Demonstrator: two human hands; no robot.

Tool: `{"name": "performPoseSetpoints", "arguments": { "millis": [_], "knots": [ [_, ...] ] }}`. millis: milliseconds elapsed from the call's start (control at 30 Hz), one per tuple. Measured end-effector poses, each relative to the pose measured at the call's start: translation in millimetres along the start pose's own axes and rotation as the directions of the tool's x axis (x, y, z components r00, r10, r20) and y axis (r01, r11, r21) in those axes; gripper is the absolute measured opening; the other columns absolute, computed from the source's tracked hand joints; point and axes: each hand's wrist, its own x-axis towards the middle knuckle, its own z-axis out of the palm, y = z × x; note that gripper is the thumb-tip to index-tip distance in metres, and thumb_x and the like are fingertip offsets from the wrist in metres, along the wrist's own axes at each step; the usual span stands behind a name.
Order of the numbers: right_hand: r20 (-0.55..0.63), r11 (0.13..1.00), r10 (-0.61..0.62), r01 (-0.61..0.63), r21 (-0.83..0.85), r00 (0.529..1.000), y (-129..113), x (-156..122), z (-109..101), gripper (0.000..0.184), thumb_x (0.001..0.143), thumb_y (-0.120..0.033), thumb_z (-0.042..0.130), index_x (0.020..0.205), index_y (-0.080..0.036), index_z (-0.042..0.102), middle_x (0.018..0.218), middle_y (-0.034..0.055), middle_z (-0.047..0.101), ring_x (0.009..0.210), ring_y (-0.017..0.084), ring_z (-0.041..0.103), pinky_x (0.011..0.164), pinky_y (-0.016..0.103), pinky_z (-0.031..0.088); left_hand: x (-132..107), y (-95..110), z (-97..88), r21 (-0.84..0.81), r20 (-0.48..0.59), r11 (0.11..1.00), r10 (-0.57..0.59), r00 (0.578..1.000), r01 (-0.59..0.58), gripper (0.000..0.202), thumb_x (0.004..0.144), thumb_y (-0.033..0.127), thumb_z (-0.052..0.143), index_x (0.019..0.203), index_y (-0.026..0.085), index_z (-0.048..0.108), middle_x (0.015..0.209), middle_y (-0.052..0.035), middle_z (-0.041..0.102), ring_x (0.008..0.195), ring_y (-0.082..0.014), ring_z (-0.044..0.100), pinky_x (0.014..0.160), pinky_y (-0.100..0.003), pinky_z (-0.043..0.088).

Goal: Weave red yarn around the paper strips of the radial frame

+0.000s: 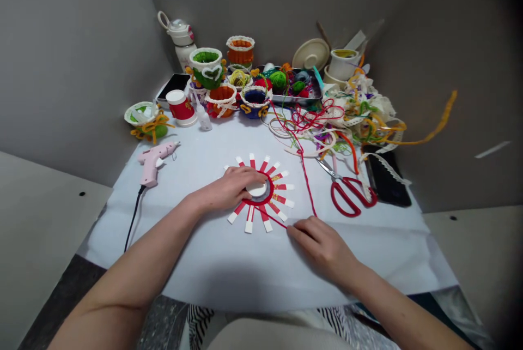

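Note:
A paper cup cut into strips (258, 191) lies splayed like a sun on the white tabletop, its red-and-white strips fanned out around a round white middle. Red yarn (271, 189) is wound in a ring around that middle. My left hand (238, 183) rests on the cup from the left, fingers over the top and thumb at the near side, gripping it. My right hand (322, 243), right of and nearer than the cup, pinches the red yarn. One stretch runs taut from the cup to my fingertips; another strand (305, 178) leads back towards the pile.
At left lies a pink glue gun (153, 162) with its cord. Red-handled scissors (345, 192) and a black phone (388, 178) lie at right. Along the back stand yarn-woven cups (223, 100), a glue bottle (203, 116), a yarn tray (300, 100) and tangled trims (368, 110).

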Motion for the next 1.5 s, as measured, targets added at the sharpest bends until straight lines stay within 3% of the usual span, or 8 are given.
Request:
{"name": "performPoseSetpoints", "arguments": {
  "millis": [267,433,567,733,833,1000,1133,1500],
  "knots": [
    [0.017,0.989,0.149,-0.149,0.007,0.989,39.8,33.6,-8.6,0.021,0.102,-0.013,0.051,0.104,-0.018,0.072,0.09,0.0098,0.067,0.083,0.022,0.06,0.07,0.034,0.051,-0.8,-0.5,-0.6,-0.007,-0.004,1.0,0.002,1.0,-0.002,0.053,0.089,0.001,0.05,0.134,0.029,0.054,0.144,-0.0066,0.061,0.137,-0.0269,0.049,0.112,-0.052,0.034],
    [0.012,0.936,0.317,-0.315,0.158,0.948,64.0,67.9,7.1,0.016,0.098,-0.017,0.058,0.093,-0.02,0.072,0.088,0.0068,0.067,0.082,0.021,0.065,0.072,0.034,0.052,-0.3,-0.1,-0.7,0.006,-0.016,1.0,0.009,1.0,-0.009,0.05,0.09,0.002,0.051,0.132,0.029,0.056,0.143,-0.0056,0.062,0.135,-0.0266,0.05,0.113,-0.051,0.034],
    [0.003,0.897,0.379,-0.369,0.242,0.925,66.4,72.3,20.5,0.014,0.097,-0.017,0.058,0.094,-0.021,0.072,0.09,0.0057,0.068,0.085,0.021,0.066,0.074,0.034,0.052,-0.5,1.6,-1.5,-0.009,-0.008,1.0,0.007,1.0,-0.007,0.047,0.091,0.003,0.051,0.131,0.028,0.056,0.142,-0.0061,0.062,0.135,-0.0263,0.052,0.112,-0.05,0.036],
    [0.002,0.876,0.405,-0.389,0.285,0.914,65.0,67.4,22.2,0.013,0.097,-0.017,0.06,0.095,-0.021,0.072,0.09,0.0053,0.068,0.085,0.021,0.065,0.075,0.034,0.051,0.0,3.1,2.0,0.013,-0.071,1.0,0.009,0.997,-0.008,0.042,0.094,0.03,0.068,0.134,0.027,0.054,0.154,-0.0129,0.049,0.142,-0.0327,0.044,0.112,-0.055,0.036],
    [0.001,0.871,0.411,-0.393,0.294,0.911,65.7,68.5,21.4,0.013,0.097,-0.017,0.06,0.095,-0.021,0.072,0.089,0.0052,0.068,0.085,0.021,0.065,0.075,0.034,0.051,2.2,5.5,4.7,0.043,-0.117,0.999,-0.024,0.993,0.03,0.051,0.09,0.045,0.073,0.133,0.025,0.054,0.141,-0.0143,0.056,0.134,-0.0343,0.048,0.108,-0.054,0.039],
    [-0.022,0.866,0.387,-0.356,0.351,0.922,63.1,68.0,16.0,0.012,0.098,-0.019,0.06,0.097,-0.022,0.072,0.091,0.0057,0.068,0.084,0.021,0.067,0.075,0.034,0.054,3.9,9.8,4.0,0.051,-0.117,0.997,-0.052,0.992,0.058,0.039,0.094,0.022,0.066,0.131,0.025,0.054,0.132,-0.0113,0.062,0.126,-0.0312,0.053,0.105,-0.051,0.04],
    [-0.081,0.886,0.337,-0.287,0.364,0.938,53.3,56.8,4.2,0.013,0.1,-0.019,0.058,0.105,-0.022,0.07,0.094,0.0068,0.068,0.085,0.02,0.067,0.073,0.033,0.055,2.3,8.1,1.7,0.041,-0.079,0.999,0.001,0.997,0.002,0.048,0.09,0.003,0.054,0.131,0.027,0.054,0.139,-0.0084,0.062,0.133,-0.0288,0.049,0.109,-0.049,0.037],
    [-0.035,0.996,0.046,-0.044,0.072,0.998,8.9,5.9,-8.2,0.027,0.1,-0.007,0.05,0.117,-0.017,0.068,0.092,0.01,0.069,0.078,0.02,0.06,0.065,0.034,0.054,-0.2,-2.4,0.1,0.006,-0.024,1.0,0.02,1.0,-0.02,0.052,0.088,0.003,0.053,0.133,0.029,0.056,0.138,-0.0075,0.063,0.134,-0.028,0.05,0.11,-0.05,0.036]
  ]
}}
